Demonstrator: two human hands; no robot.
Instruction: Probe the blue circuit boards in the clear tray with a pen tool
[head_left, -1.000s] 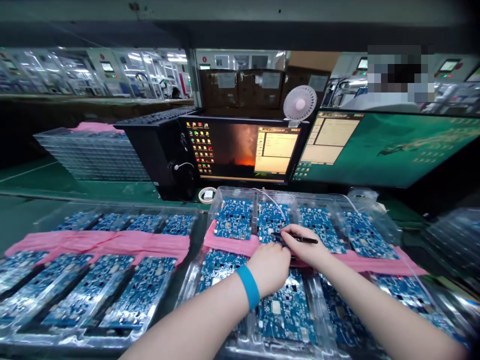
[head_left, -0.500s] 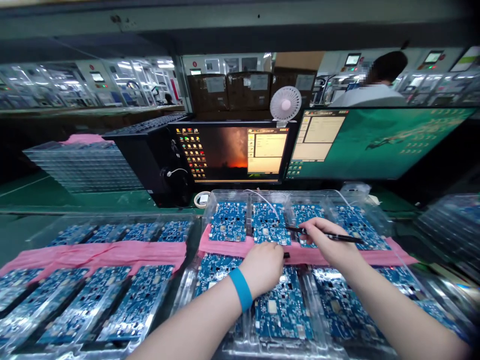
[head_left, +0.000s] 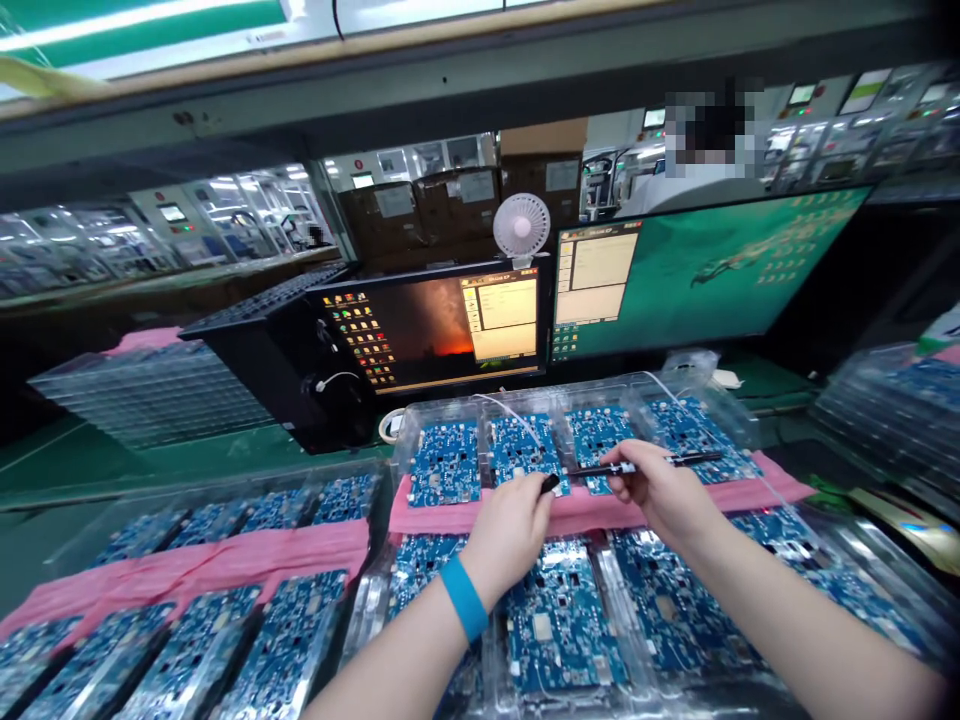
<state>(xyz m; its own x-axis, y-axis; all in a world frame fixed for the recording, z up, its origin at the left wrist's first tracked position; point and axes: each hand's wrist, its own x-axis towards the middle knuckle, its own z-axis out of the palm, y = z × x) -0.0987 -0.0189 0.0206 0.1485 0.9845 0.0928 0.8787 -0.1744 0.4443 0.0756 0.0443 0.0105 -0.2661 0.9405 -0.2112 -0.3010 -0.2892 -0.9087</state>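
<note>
Holding one pen (head_left: 645, 464), one cap (head_left: 550, 484).

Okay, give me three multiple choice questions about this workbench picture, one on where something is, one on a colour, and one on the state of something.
1. Where is the small fan?
A. above the left monitor
B. on a tray
C. on the floor

2. What colour is the band on the left wrist?
A. red
B. blue
C. white

3. What is the right hand doing?
A. lying flat and empty
B. holding a black pen
C. typing

Answers: 1 A, the fan rises behind that screen's top edge. 2 B, the band is bright blue. 3 B, its fingers close around the pen's shaft.
</note>
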